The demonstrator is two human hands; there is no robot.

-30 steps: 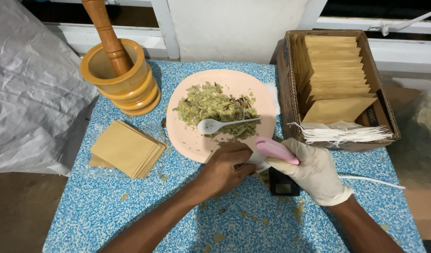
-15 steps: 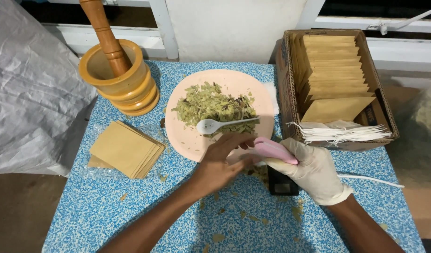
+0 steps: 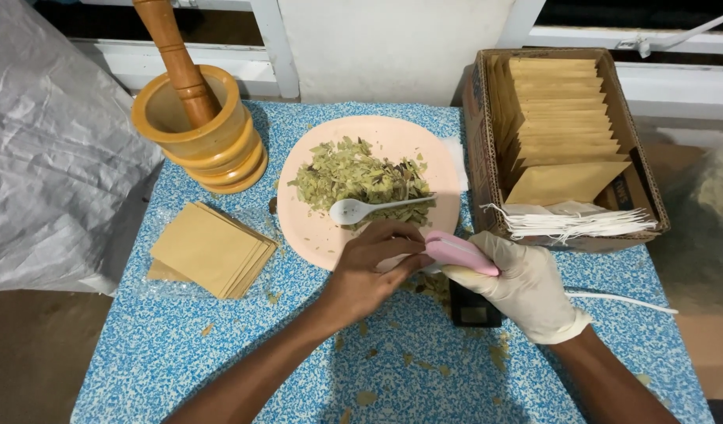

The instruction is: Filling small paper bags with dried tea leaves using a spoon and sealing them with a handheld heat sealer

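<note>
Gripping a pink handheld sealer [image 3: 458, 253], the gloved right hand [image 3: 526, 286] sits at centre-right of the frame, fingers wrapped around its body. Bare left hand [image 3: 369, 271] is just left of it, fingers curled and pinching a small white sachet [image 3: 394, 264] at the sealer's tip; sachet mostly hidden under the fingers, so the exact grip is hard to tell. Both hands meet at the lower edge of the pink plate [image 3: 424, 141], which carries dried leaves [image 3: 353, 177] and a white spoon [image 3: 361, 208]. Black scale [image 3: 473, 310] lies on the blue speckled surface [image 3: 181, 345] under the right hand. Wooden mortar and pestle [image 3: 196, 118] upper left, stack of tan envelopes [image 3: 208, 250] left-centre, cardboard box of envelopes [image 3: 561, 126] upper right with white strings [image 3: 573, 222] at its front.
</note>
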